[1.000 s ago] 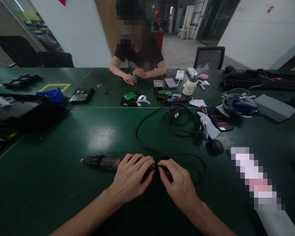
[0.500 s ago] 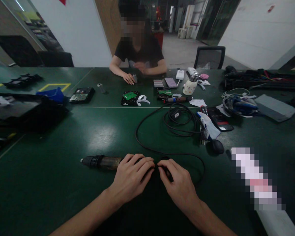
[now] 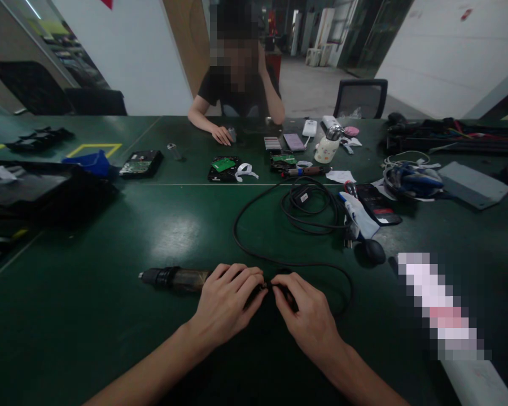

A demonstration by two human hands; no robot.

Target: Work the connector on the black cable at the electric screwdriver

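Head view: dark tool between two hands, labels too small for reading

The dark, long tool (image 3: 189, 280) lies on the green table (image 3: 110, 321), in front of the person, with its metal tip pointing to the left. The left hand (image 3: 226, 304) is closed around its rear part, which is mostly covered by the fingers. The right hand (image 3: 311, 316) has thumb and fingers pinched on a small dark piece (image 3: 288, 293), largely hidden; its tip is directly beside the rear end of the tool, and I cannot tell if the two touch.

A black cable (image 3: 236, 225) makes loops behind the hands and curves down toward the right hand. Inside the loops, a dark block carries a white label (image 3: 303, 198) with marks too small to read. To the right, a black and red pouch (image 3: 379, 206) lies near a blue and white packet (image 3: 359, 217). On the long white object (image 3: 478, 378), coarse blocks with a pink patch hide the surface, so any writing there is unreadable.

Across the table, a co-worker's hand (image 3: 222, 135) touches a small grey cylinder (image 3: 232, 135). A cream bottle (image 3: 325, 151) bears small coloured spots.
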